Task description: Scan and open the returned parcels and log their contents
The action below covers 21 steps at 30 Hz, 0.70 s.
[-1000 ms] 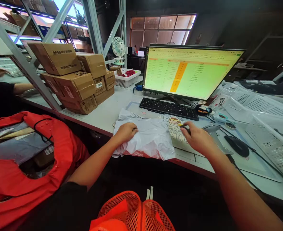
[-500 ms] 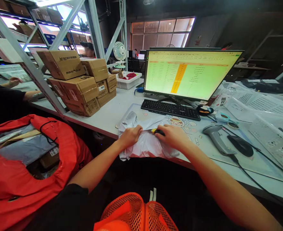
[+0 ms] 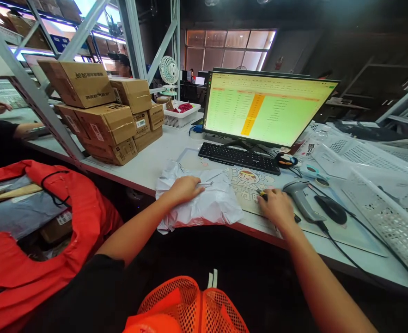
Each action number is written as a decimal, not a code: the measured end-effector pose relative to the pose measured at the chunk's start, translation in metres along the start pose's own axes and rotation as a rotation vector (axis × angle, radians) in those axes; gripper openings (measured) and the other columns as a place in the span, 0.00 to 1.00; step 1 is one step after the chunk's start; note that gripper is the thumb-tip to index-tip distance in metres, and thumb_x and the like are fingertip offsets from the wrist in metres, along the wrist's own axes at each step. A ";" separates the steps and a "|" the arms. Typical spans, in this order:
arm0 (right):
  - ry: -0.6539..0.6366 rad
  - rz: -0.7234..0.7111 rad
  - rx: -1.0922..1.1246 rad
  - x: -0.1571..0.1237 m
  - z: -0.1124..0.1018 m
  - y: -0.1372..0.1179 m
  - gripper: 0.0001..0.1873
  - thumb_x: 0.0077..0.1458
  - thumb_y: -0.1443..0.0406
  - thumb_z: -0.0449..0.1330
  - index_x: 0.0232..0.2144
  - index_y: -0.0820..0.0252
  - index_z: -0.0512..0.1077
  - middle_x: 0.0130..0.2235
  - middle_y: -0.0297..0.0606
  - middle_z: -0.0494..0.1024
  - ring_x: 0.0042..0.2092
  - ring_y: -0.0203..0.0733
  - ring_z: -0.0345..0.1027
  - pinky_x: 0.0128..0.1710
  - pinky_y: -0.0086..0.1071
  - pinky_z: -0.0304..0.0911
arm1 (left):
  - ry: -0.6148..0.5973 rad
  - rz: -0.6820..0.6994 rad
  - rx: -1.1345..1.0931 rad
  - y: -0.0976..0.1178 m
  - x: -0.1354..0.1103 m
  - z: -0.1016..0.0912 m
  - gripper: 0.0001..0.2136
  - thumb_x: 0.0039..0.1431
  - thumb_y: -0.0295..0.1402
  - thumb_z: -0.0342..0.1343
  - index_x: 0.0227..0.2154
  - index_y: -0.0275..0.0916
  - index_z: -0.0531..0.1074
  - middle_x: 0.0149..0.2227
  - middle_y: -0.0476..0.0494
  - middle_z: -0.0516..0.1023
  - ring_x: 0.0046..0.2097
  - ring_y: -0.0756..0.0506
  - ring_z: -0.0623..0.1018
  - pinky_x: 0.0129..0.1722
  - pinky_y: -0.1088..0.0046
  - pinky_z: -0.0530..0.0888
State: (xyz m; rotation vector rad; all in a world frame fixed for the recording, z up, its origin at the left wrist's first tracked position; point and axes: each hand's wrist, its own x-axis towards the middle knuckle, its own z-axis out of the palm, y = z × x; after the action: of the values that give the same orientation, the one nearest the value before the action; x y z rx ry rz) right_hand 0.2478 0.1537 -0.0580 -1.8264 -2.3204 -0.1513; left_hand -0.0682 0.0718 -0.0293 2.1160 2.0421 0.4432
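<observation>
Left hand flat on bag at table edge; right hand's fingers seemingly grip cutter

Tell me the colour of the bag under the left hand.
White: the crinkled plastic bag shows red along its near edge. The head view is the only one.

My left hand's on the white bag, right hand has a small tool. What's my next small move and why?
Probably lay the small tool down on the desk mat: the right hand grips it beside the scanner, off the white bag that the left hand pins.
</observation>
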 end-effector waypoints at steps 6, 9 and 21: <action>0.079 -0.618 0.361 -0.024 -0.013 -0.135 0.23 0.65 0.58 0.56 0.57 0.66 0.71 0.59 0.53 0.74 0.59 0.52 0.65 0.62 0.44 0.58 | 0.280 -0.085 -0.335 0.017 0.009 0.007 0.10 0.69 0.33 0.51 0.37 0.39 0.77 0.38 0.44 0.83 0.42 0.43 0.79 0.43 0.70 0.70; 0.082 -0.616 0.345 -0.021 -0.017 -0.182 0.24 0.64 0.57 0.58 0.54 0.70 0.71 0.53 0.57 0.76 0.55 0.55 0.66 0.57 0.45 0.59 | 0.492 -0.172 -0.349 0.013 0.009 0.001 0.10 0.70 0.32 0.50 0.37 0.39 0.76 0.37 0.44 0.82 0.41 0.44 0.79 0.41 0.71 0.69; -0.023 -0.823 0.240 -0.052 -0.027 -0.160 0.20 0.70 0.58 0.52 0.36 0.61 0.80 0.34 0.45 0.82 0.39 0.44 0.73 0.45 0.37 0.56 | 0.490 -0.298 0.127 -0.040 0.024 -0.024 0.15 0.76 0.39 0.41 0.47 0.44 0.74 0.41 0.40 0.83 0.43 0.39 0.80 0.35 0.68 0.62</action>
State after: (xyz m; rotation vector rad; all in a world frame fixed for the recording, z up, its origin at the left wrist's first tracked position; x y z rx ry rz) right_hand 0.1060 0.0608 -0.0368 -0.6917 -2.8042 0.0423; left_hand -0.1134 0.0954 -0.0168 1.8495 2.6623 0.8726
